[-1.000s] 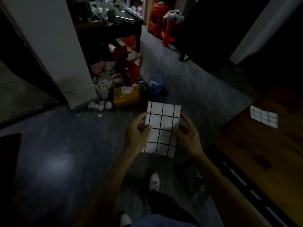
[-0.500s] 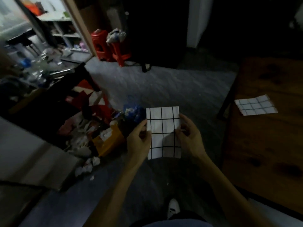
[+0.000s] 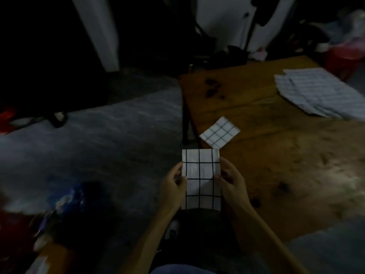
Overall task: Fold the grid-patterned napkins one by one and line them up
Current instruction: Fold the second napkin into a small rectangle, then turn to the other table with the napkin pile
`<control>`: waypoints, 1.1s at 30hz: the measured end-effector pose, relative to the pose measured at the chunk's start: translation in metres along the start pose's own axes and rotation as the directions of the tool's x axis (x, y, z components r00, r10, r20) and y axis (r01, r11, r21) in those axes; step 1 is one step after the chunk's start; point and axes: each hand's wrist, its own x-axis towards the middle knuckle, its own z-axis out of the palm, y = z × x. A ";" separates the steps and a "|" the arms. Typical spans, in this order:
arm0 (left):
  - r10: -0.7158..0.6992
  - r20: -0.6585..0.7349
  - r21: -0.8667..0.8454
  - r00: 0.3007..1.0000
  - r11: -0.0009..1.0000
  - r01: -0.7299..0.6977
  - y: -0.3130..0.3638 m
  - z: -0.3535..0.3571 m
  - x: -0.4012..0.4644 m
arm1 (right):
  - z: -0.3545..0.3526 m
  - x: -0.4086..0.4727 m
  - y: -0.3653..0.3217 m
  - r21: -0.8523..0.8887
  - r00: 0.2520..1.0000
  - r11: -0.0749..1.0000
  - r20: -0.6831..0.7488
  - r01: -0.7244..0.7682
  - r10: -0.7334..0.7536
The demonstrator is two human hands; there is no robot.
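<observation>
Both hands, left hand point(image 3: 174, 183) and right hand point(image 3: 230, 179), pinch the folded grid napkin point(image 3: 200, 179) by its side edges, beside the wooden table point(image 3: 286, 165) edge.

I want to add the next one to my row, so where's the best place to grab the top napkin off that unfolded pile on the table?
Probably pinch the near corner of the unfolded pile, coming from the folded napkin's side. The sheets are fanned with staggered edges there, so one layer should lift separately.
</observation>
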 end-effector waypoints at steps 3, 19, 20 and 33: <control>-0.012 0.168 0.051 0.986 0.999 0.004 0.001 0.017 0.049 | -0.003 0.018 0.012 0.039 0.973 0.995 -0.205 -0.096 0.102; -0.101 0.563 0.268 0.820 0.961 -0.065 0.029 0.107 0.200 | -0.041 0.100 0.041 0.064 0.735 0.937 -0.603 -0.343 0.310; -0.095 0.568 0.259 0.817 0.964 -0.067 0.030 0.111 0.201 | -0.043 0.097 0.042 0.058 0.724 0.936 -0.618 -0.347 0.306; 0.306 0.805 -0.024 0.508 0.873 -0.488 0.140 0.166 0.120 | -0.121 0.017 -0.009 -0.021 0.595 0.972 -0.794 -0.232 0.125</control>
